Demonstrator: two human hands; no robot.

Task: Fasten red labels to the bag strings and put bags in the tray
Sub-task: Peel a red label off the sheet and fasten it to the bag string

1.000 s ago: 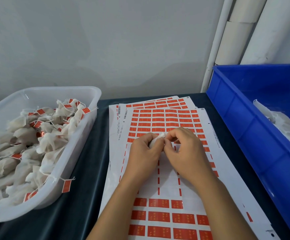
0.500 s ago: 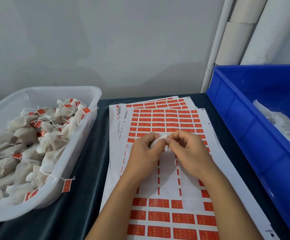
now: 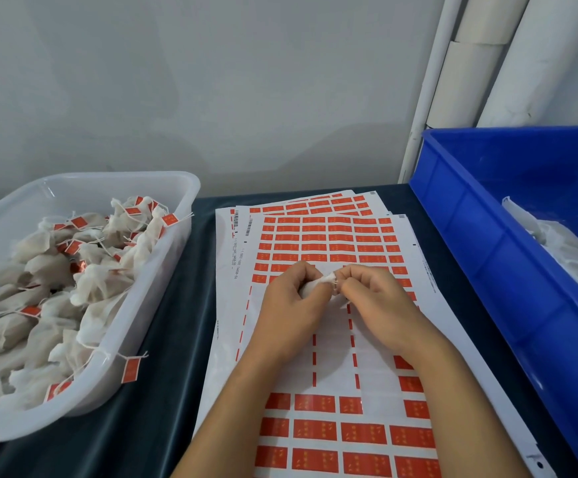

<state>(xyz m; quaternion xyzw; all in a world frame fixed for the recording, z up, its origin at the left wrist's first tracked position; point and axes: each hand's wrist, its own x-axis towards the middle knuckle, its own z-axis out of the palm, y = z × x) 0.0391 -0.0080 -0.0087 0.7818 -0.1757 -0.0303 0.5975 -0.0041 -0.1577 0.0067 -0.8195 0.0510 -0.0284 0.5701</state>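
My left hand (image 3: pixel 289 301) grips a small white bag (image 3: pixel 316 283) above the label sheets (image 3: pixel 332 243). Close beside it, my right hand (image 3: pixel 373 298) pinches at the bag's gathered top, where its thin string sits. The sheets carry rows of red labels (image 3: pixel 315 429), and a peeled bare patch lies under my hands. On the left stands a white tray (image 3: pixel 163 267) heaped with several white bags that bear red labels on strings. One labelled string (image 3: pixel 130 369) hangs over the tray's near rim.
A blue bin (image 3: pixel 480 243) at the right holds unlabelled white bags (image 3: pixel 556 243). The sheets lie on a dark cloth-covered table (image 3: pixel 177 339). White pipes (image 3: pixel 429 81) stand against the grey wall behind the bin.
My right hand has drawn slightly to the right, away from the left hand, while both keep hold of the bag. The bag's top now shows more between the hands.
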